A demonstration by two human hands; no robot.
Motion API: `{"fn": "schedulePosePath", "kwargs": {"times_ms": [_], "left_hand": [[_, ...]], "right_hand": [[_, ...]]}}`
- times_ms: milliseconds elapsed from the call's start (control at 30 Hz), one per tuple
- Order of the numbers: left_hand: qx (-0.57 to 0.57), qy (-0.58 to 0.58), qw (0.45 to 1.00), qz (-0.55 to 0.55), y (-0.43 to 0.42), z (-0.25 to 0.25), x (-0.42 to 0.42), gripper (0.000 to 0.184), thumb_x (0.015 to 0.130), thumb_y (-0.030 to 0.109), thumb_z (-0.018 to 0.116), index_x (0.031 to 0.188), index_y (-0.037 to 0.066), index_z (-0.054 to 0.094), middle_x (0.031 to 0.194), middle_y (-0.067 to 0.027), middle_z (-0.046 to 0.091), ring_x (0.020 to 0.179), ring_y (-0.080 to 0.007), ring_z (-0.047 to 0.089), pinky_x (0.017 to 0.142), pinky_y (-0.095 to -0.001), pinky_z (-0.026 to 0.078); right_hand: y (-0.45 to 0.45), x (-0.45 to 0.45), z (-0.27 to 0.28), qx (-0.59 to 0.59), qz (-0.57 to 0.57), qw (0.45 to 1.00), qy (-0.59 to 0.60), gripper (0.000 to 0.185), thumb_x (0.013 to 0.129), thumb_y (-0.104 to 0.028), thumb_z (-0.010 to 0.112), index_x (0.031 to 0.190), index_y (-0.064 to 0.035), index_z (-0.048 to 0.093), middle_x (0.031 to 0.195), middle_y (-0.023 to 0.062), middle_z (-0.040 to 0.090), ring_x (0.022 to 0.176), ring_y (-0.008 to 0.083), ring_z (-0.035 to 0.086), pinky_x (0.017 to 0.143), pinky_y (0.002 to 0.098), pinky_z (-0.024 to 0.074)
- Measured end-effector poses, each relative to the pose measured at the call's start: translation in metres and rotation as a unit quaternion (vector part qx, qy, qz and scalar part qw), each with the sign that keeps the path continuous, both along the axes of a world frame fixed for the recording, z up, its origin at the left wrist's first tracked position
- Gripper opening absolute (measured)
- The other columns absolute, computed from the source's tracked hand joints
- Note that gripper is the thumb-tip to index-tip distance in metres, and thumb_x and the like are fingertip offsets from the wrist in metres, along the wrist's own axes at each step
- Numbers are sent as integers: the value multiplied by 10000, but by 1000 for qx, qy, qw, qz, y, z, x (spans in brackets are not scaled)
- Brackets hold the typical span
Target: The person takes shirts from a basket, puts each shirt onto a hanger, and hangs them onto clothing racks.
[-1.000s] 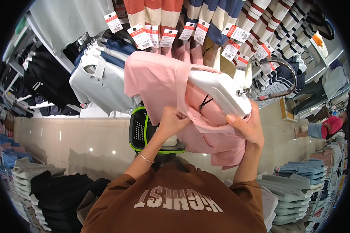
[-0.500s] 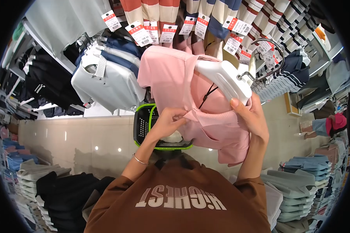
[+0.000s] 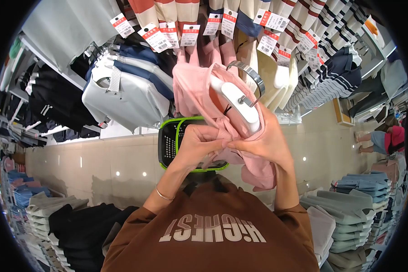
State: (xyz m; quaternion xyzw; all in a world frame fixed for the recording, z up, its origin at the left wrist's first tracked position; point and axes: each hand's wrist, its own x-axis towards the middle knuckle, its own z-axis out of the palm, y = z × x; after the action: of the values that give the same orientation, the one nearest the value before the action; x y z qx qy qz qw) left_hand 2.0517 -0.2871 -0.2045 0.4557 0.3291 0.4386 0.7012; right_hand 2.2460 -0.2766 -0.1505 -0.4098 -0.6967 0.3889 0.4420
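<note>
A pink collared shirt (image 3: 189, 86) hangs on a white hanger (image 3: 238, 103) with a metal hook, held up in front of me. My left hand (image 3: 197, 147) pinches the front of the shirt near the collar opening. Close against it, my right hand (image 3: 269, 140) is closed on the collar edge, its thumb meeting the left fingertips. Part of the hanger and a dark cord show inside the neck. The fingers behind the cloth are hidden.
Below the shirt stands a black basket (image 3: 169, 143) with a green rim. Tagged striped clothes (image 3: 186, 13) hang ahead, with grey shirts (image 3: 122, 99) at the left. Folded stacks (image 3: 81, 226) flank me. A person in pink (image 3: 392, 138) is at the far right.
My right hand has moved left from the hanger's end to the collar, meeting my left hand. The hanger and shirt have turned to a steeper angle, and the shirt front is gathered.
</note>
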Motion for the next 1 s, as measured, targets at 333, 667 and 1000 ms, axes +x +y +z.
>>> {"fn": "schedulePosePath", "kwargs": {"times_ms": [333, 667, 1000], "left_hand": [[-36, -65, 995, -60, -3, 6, -9, 189, 909, 95, 588, 1004, -56, 648, 741, -61, 642, 575, -52, 534, 492, -178, 397], [53, 23, 998, 25, -6, 18, -4, 156, 902, 61, 573, 1016, -41, 599, 785, -64, 669, 612, -74, 593, 524, -183, 432], [79, 61, 993, 65, -5, 22, -4, 139, 903, 23, 558, 995, -62, 616, 830, -56, 667, 643, -75, 573, 617, -205, 481]], "right_hand": [[-7, -2, 0, -48, 30, 997, 54, 604, 639, -106, 759, 1175, 44, 522, 984, 89, 615, 888, 122, 551, 817, 287, 455], [-6, -16, -8, -54, 21, 991, 118, 517, 674, -65, 689, 1154, 43, 532, 942, 62, 612, 863, 107, 541, 813, 276, 454], [-6, -23, -6, -79, -21, 984, 156, 414, 683, -35, 672, 1077, 28, 565, 897, 22, 603, 787, 73, 527, 698, 241, 468]]}}
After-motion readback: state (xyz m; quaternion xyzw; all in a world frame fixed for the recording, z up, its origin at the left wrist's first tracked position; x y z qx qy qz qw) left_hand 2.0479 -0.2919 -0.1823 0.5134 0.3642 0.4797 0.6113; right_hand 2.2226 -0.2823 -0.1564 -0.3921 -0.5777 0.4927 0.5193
